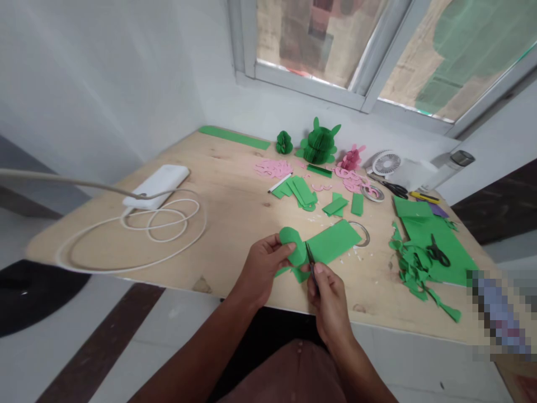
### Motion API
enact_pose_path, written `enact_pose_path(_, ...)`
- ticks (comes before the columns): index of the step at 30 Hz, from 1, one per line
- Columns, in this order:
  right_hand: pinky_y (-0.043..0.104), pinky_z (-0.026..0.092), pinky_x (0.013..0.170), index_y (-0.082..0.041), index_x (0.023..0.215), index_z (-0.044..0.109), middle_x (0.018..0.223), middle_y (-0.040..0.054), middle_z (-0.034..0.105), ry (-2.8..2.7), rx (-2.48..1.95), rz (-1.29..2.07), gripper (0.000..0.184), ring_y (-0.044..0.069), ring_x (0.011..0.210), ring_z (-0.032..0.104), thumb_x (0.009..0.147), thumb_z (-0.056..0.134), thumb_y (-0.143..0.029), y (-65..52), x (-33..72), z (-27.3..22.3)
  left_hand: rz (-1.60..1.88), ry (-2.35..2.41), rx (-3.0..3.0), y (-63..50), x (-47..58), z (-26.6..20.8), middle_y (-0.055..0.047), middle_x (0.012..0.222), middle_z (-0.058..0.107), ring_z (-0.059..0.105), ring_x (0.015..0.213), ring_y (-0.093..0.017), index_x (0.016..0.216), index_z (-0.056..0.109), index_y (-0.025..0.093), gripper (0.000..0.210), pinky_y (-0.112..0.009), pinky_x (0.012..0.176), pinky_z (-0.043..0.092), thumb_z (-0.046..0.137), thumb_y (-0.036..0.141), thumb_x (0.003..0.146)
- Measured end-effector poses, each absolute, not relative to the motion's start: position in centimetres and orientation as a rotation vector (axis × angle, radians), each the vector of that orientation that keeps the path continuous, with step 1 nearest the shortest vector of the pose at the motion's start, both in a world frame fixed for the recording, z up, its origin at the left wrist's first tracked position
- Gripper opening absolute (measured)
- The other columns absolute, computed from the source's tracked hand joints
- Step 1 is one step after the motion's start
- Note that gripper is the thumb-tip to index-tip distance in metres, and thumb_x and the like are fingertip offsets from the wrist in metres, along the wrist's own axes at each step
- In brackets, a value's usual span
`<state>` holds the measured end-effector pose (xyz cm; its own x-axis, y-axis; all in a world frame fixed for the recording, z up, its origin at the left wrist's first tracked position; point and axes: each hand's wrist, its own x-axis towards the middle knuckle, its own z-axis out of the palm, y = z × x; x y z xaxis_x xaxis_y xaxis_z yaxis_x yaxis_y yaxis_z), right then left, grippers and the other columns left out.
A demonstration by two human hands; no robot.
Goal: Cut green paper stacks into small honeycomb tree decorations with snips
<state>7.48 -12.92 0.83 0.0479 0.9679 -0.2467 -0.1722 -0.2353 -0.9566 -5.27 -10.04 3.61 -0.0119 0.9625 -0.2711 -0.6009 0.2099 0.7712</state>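
My left hand [268, 258] pinches a green paper piece [292, 238] with a rounded outline, thumb on top. In my right hand [329, 286] is a pair of scissors [311, 258], its blades pointing away from me at the edge of the rounded piece. Just beyond the blades, a green paper strip [335, 240] extends to the right; whether it is still joined to the rounded piece I cannot tell. Green scraps [300, 274] lie under my hands. A tape roll [361, 234] rests by the strip's far end.
Green folded papers [302, 191] and pink scraps [272, 168] lie farther back, before a green paper figure [319, 144] and a pink one [351, 159]. At right are green sheets [444, 252], scraps and black scissors [438, 252]. A white power bank [161, 184] with looped cable sits left.
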Motion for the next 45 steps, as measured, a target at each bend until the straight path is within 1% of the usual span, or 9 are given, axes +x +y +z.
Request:
enact_pose_path(5, 0.023, 0.011, 0.041, -0.017, 0.065, 0.057, 0.048, -0.0084, 0.030, -0.900, -1.256, 1.421, 0.045, 0.007, 0.045, 0.018, 0.077, 0.060, -0.060, -12.94, 7.32, 0.73, 1.304, 0.928, 0.545, -10.16, -5.00, 3.89, -0.002, 0.064, 0.067, 0.059, 0.054, -0.013, 0.069, 0.065, 0.014, 0.019, -0.027, 0.059, 0.051, 0.077, 0.026, 0.060)
enact_pose_path(11, 0.023, 0.010, 0.041, -0.017, 0.064, 0.055, 0.048, -0.0090, 0.028, -0.906, -1.247, 1.416, 0.045, 0.007, 0.044, 0.017, 0.078, 0.060, -0.060, -13.01, 7.33, 0.22, 1.312, 0.939, 0.555, -10.10, -4.90, 3.90, -0.001, 0.064, 0.066, 0.058, 0.053, -0.012, 0.070, 0.066, 0.014, 0.018, -0.027, 0.059, 0.051, 0.075, 0.027, 0.062)
enact_pose_path(20, 0.022, 0.010, 0.041, -0.016, 0.069, 0.060, 0.047, -0.0100, 0.026, -0.880, -1.241, 1.417, 0.045, 0.007, 0.043, 0.015, 0.078, 0.060, -0.060, -13.12, 7.26, 0.20, 1.321, 0.942, 0.555, -10.02, -4.74, 3.81, 0.000, 0.063, 0.066, 0.057, 0.052, -0.011, 0.071, 0.066, 0.014, 0.020, -0.027, 0.059, 0.051, 0.076, 0.029, 0.061)
enact_pose_path(25, 0.022, 0.011, 0.040, -0.016, 0.066, 0.059, 0.046, -0.0096, 0.027, -0.888, -1.242, 1.396, 0.046, 0.007, 0.043, 0.016, 0.078, 0.059, -0.060, -13.11, 7.17, 0.28, 1.322, 0.935, 0.557, -10.12, -4.74, 3.97, 0.000, 0.062, 0.065, 0.058, 0.052, -0.012, 0.071, 0.067, 0.014, 0.019, -0.028, 0.058, 0.051, 0.076, 0.028, 0.062)
enact_pose_path(31, 0.022, 0.011, 0.040, -0.016, 0.067, 0.060, 0.046, -0.0098, 0.027, -0.905, -1.245, 1.377, 0.047, 0.007, 0.043, 0.016, 0.076, 0.060, -0.062, -13.13, 7.21, 0.31, 1.313, 0.945, 0.563, -10.17, -4.73, 4.01, 0.000, 0.063, 0.066, 0.057, 0.053, -0.012, 0.072, 0.067, 0.014, 0.021, -0.028, 0.059, 0.051, 0.077, 0.029, 0.061)
enact_pose_path(38, 0.022, 0.011, 0.039, -0.016, 0.067, 0.060, 0.046, -0.0102, 0.025, -0.911, -1.237, 1.384, 0.047, 0.006, 0.042, 0.015, 0.076, 0.060, -0.061, -13.16, 7.31, 0.27, 1.316, 0.953, 0.558, -10.16, -4.74, 3.89, 0.000, 0.063, 0.066, 0.058, 0.054, -0.011, 0.072, 0.067, 0.014, 0.020, -0.025, 0.058, 0.050, 0.077, 0.027, 0.061)
enact_pose_path(45, 0.022, 0.013, 0.040, -0.016, 0.066, 0.060, 0.046, -0.0102, 0.025, -0.938, -1.235, 1.346, 0.045, 0.006, 0.043, 0.015, 0.078, 0.059, -0.059, -13.14, 7.32, 0.23, 1.315, 0.959, 0.559, -10.25, -4.79, 4.08, 0.000, 0.064, 0.066, 0.057, 0.054, -0.012, 0.071, 0.066, 0.014, 0.021, -0.027, 0.059, 0.051, 0.077, 0.028, 0.060)
